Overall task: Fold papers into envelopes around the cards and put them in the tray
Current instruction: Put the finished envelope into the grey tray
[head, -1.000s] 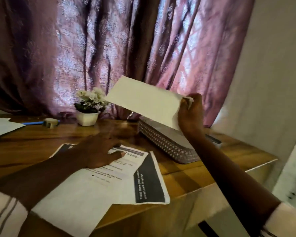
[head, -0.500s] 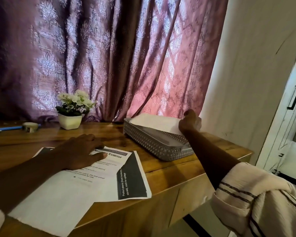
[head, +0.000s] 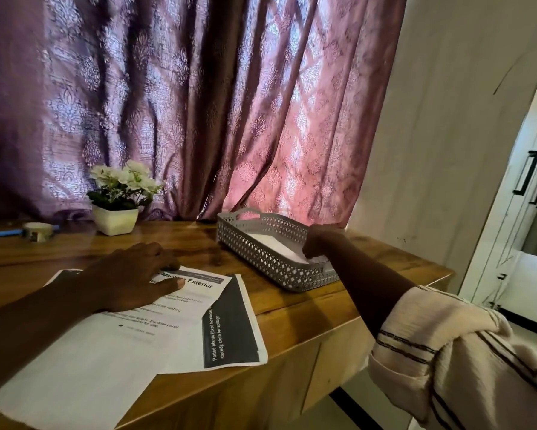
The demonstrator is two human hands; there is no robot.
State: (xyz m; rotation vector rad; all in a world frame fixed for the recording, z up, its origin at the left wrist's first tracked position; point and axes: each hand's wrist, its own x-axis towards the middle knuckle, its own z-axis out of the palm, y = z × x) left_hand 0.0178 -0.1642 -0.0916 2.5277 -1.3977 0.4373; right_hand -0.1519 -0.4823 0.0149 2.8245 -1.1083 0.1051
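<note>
A grey perforated tray (head: 261,262) stands at the right end of the wooden table (head: 292,308). A folded white paper envelope (head: 273,243) lies inside it. My right hand (head: 321,240) reaches into the tray with its fingers curled down on the envelope's right end. My left hand (head: 130,280) rests flat, fingers straight, on printed sheets (head: 174,333) spread at the table's front edge. No card is visible.
A white pot of white flowers (head: 118,200) stands at the back of the table by the purple curtain (head: 198,103). A roll of tape (head: 37,231) and a blue pen (head: 0,234) lie at the far left. A white door (head: 524,212) with black handles is on the right.
My right hand has carried the folded envelope from the air down into the tray, where it now lies flat. My left hand has stayed on the printed sheets.
</note>
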